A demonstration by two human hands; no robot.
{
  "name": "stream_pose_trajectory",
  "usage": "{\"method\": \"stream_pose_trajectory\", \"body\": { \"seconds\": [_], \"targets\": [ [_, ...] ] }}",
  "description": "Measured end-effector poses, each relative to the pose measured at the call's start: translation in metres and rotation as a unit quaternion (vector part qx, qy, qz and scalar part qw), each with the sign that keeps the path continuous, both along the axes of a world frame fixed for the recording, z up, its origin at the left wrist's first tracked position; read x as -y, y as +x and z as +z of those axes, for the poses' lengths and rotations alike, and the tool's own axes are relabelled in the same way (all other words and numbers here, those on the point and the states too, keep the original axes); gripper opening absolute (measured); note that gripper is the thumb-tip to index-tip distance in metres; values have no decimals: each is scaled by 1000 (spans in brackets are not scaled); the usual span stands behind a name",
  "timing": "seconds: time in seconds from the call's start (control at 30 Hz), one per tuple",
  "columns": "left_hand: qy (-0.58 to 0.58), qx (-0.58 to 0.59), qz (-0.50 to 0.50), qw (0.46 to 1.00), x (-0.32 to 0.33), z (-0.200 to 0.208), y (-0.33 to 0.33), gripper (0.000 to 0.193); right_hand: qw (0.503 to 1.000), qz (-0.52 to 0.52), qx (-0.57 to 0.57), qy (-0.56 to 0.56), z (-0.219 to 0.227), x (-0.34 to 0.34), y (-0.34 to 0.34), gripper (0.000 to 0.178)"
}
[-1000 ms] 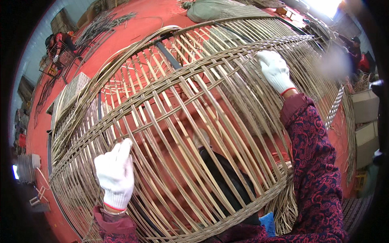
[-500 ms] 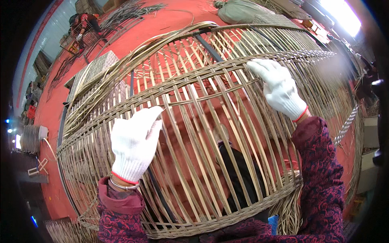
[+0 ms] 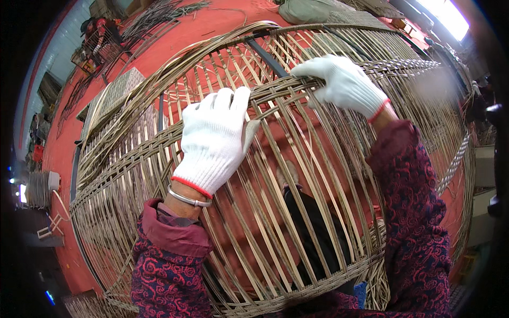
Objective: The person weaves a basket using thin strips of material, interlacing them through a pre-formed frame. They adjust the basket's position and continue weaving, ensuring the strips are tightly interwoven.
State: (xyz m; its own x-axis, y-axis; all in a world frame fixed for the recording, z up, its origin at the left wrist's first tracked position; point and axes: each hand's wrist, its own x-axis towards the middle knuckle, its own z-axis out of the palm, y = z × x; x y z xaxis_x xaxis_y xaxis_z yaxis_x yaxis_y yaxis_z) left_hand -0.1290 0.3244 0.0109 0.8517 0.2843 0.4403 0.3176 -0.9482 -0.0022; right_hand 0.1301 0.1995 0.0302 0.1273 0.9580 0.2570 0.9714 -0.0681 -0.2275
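A large wicker panel of long brown and pale strips (image 3: 263, 199) lies in front of me, with a braided woven band (image 3: 277, 91) crossing its upper part. My left hand (image 3: 214, 140), in a white knit glove with a red cuff edge, closes over this band left of the middle, its thumb apart on the near side. My right hand (image 3: 347, 85), gloved alike, grips the same band further right, fingers on top and thumb below. The stretch of band under each palm is hidden. A dark metal bar (image 3: 266, 57) of the frame shows just beyond.
Loose long strips (image 3: 201, 50) run along the panel's far left edge. Woven block-like pieces (image 3: 124, 90) stand beyond on the red floor (image 3: 222, 21). Coiled strand (image 3: 40, 190) sits far left. Another person (image 3: 98, 34) works at the upper left. Strip ends bunch (image 3: 379, 286) near my body.
My left hand has moved up and right onto the woven band, from the strips below it. My right hand has slid left along the band, bringing the hands closer together.
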Motion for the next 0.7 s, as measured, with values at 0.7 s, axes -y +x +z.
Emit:
{"method": "stream_pose_trajectory", "body": {
  "seconds": [0.7],
  "targets": [
    [-57,-116,42,991,40,10,-195,60,988,-18,72,138,-33,82,-99,41]
  ]
}}
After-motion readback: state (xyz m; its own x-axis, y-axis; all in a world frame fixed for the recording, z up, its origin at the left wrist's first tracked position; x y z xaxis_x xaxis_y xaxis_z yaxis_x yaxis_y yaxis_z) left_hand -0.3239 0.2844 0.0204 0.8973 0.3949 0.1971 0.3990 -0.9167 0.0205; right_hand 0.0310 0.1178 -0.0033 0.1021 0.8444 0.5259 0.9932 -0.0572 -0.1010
